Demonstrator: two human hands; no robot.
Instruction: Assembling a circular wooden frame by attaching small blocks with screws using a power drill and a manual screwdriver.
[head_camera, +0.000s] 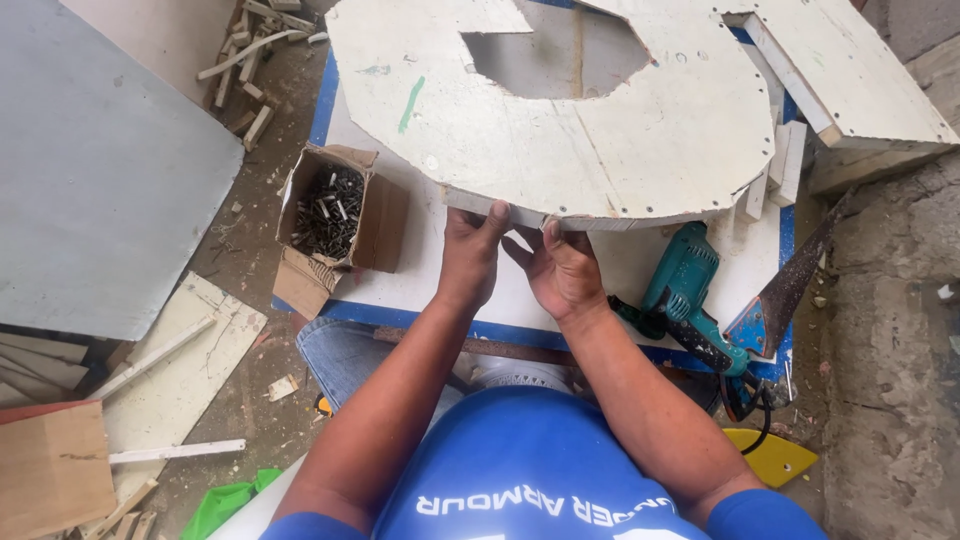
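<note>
A large rounded white board (600, 130) with a cut-out hole lies on a white table with a blue rim (420, 285). My left hand (470, 255) presses its fingertips against the board's near curved edge. Beside it, my right hand (562, 268) also touches that edge with thumb and fingers. What lies between the fingertips and the edge is hidden. Both forearms reach forward from my blue shirt.
An open cardboard box of screws (335, 215) sits at the table's left. A teal power drill (685, 295) and a handsaw (790, 290) lie to the right. Wood offcuts (250, 70), boards (170, 370) and a grey panel (100, 170) cover the floor at left.
</note>
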